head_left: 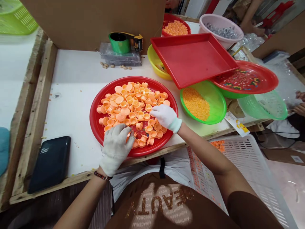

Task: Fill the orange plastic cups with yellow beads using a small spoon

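Observation:
A round red tray (95,127) lies before me, heaped with small orange toy cups (137,103) and flat orange discs (121,117). My left hand (116,147), in a white knit glove, is at the tray's near left side. Its thumb and fingers close around a small orange piece, mostly covered by the glove. At the right side of the pile is my right hand (165,117), also gloved. Its fingers are bent together among the cups; what they hold, if anything, is hidden. Printed tray bottom shows between the two hands.
A dark tray (51,162) lies at left. Behind stand green tape (120,43) and a cardboard panel (95,19). To the right are a rectangular red tray (194,58), a green bowl of yellow bits (219,105) and a white crate (250,165). Another person's hands (300,103) show far right.

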`<state>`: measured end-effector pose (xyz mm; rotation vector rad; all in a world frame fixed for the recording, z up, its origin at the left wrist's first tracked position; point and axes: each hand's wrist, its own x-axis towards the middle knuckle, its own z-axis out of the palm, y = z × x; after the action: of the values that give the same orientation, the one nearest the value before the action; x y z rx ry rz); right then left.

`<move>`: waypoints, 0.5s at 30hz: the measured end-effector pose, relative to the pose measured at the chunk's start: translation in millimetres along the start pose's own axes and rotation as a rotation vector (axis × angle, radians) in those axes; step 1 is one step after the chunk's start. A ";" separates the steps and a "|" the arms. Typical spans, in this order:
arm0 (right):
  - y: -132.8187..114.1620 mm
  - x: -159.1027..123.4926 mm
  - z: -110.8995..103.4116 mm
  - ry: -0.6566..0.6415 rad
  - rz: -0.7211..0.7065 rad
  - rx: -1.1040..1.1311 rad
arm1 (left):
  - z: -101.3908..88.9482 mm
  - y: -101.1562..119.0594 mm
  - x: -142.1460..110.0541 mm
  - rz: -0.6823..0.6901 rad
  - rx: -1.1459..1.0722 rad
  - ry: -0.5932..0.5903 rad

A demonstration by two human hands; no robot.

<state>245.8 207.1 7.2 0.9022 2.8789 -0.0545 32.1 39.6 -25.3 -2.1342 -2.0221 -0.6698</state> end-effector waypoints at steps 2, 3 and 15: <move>-14.8 11.4 7.3 0.042 -0.126 0.016 | 1.6 -2.7 -13.0 -0.022 0.060 0.010; -20.0 17.0 11.5 0.045 -0.166 0.017 | 3.1 -6.3 -17.5 -0.035 0.088 -0.005; -13.4 11.9 18.7 -0.008 0.049 -0.015 | 14.3 1.2 8.0 -0.111 -0.060 -0.009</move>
<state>230.5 201.5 -12.9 0.9674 2.8448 -0.0323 36.5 52.3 -34.7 -2.0732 -2.1648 -0.7463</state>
